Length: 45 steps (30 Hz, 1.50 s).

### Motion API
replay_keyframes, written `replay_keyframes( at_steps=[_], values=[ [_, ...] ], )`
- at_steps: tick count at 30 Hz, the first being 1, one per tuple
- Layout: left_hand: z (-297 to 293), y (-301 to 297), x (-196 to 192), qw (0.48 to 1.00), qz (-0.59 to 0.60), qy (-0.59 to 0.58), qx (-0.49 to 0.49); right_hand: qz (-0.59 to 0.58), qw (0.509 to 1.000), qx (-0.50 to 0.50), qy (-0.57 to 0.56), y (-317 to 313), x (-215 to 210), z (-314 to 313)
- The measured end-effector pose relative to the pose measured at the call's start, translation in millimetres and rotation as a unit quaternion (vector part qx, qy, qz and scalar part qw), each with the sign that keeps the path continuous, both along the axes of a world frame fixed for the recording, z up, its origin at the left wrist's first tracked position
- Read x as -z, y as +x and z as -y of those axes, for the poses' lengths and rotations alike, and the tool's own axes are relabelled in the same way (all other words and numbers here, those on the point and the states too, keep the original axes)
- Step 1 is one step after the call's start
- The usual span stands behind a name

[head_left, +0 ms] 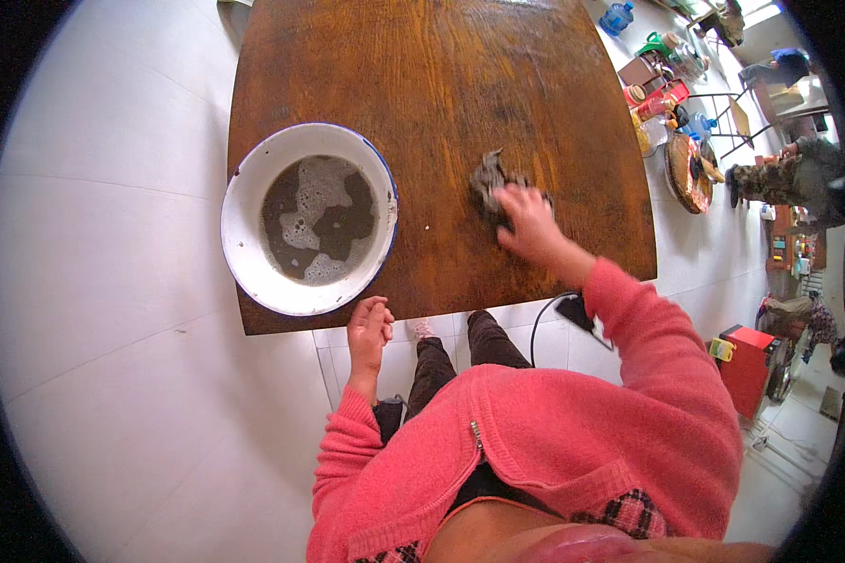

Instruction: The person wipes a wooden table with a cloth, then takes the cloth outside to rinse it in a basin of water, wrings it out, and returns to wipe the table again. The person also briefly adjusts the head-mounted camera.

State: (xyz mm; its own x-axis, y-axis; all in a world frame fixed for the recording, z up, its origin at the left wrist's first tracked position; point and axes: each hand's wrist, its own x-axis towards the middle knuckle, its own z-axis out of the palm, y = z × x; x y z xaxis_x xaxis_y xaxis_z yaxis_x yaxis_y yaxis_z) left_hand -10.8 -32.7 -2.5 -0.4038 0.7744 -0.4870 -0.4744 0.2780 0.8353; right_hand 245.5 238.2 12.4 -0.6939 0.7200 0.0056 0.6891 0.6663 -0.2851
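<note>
A crumpled, wet-looking grey rag (487, 180) lies on the brown wooden table (413, 75). My right hand (532, 223) is closed over it and presses it to the tabletop, covering part of the cloth. My left hand (370, 330) hangs at the table's near edge, just below the basin, its fingers loosely curled with nothing seen in them. On the left side of the table stands a white enamel basin (244, 225) with a blue rim. Murky, dark water (343, 225) with patches of grey suds fills its bottom.
Beyond the table's right edge stand a round wooden board (689, 174) with things on it, several bottles and a blue water jug (616, 19). A red box-shaped thing (749, 371) is farther right. Other people (784, 178) are at the far right. A dark cable (535, 333) hangs by the near edge.
</note>
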Motion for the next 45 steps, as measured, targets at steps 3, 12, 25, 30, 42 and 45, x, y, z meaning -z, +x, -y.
replay_keyframes(
  at_steps=[3, 12, 25, 30, 42, 45],
  values=[
    [7.3, -4.9, -5.2, 1.0, 0.004, -0.004, -0.027, -0.019, 0.999, -0.034, -0.032, 14.2, 0.1, 32.3],
    [0.9, 5.9, -14.7, 0.994, 0.061, 0.014, -0.093, 0.029, 0.997, 0.069, 0.025, -98.6, 12.1, -155.8],
    [23.5, -18.1, -18.4, 0.976, 0.131, 0.053, -0.165, 0.031, 0.999, -0.032, -0.018, -17.3, 1.6, -13.7],
    [22.0, -30.1, -25.4, 0.974, 0.129, 0.053, -0.176, 0.009, 0.995, -0.071, -0.075, 23.4, -15.6, 74.6],
    [17.8, -55.0, -30.6, 0.975, 0.109, 0.037, -0.193, 0.035, 0.989, 0.147, -0.007, -141.2, 0.3, -106.3],
    [16.7, -59.2, -25.9, 0.976, 0.11, 0.029, -0.185, 0.022, 0.987, 0.159, 0.013, -145.8, 2.4, -73.0]
  ],
)
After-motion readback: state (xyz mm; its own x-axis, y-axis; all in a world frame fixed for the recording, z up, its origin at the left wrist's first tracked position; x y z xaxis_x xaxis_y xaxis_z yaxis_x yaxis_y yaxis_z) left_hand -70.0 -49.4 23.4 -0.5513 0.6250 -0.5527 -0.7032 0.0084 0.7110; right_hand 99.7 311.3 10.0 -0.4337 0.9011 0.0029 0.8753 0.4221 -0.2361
